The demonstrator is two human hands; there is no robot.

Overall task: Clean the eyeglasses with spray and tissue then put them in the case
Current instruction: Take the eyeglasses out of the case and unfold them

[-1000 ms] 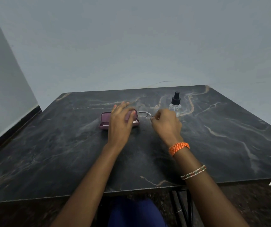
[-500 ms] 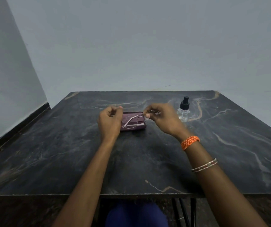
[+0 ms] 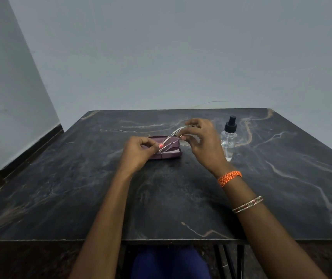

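Observation:
Thin-framed eyeglasses (image 3: 171, 138) hang tilted in the air above an open purple case (image 3: 170, 154) that lies mid-table. My left hand (image 3: 139, 153) pinches the lower end of the eyeglasses. My right hand (image 3: 203, 141) pinches the upper end, held higher and further back. A clear spray bottle (image 3: 229, 137) with a black nozzle stands upright just right of my right hand. No tissue is visible.
The dark marble table (image 3: 80, 188) stands against a grey wall, and its front edge runs near my lap. Bare tabletop lies to the left and right of the case and in front of it.
My left hand left the case lid and both hands took hold of the eyeglasses. They lifted the eyeglasses above the open case, the right end rising higher.

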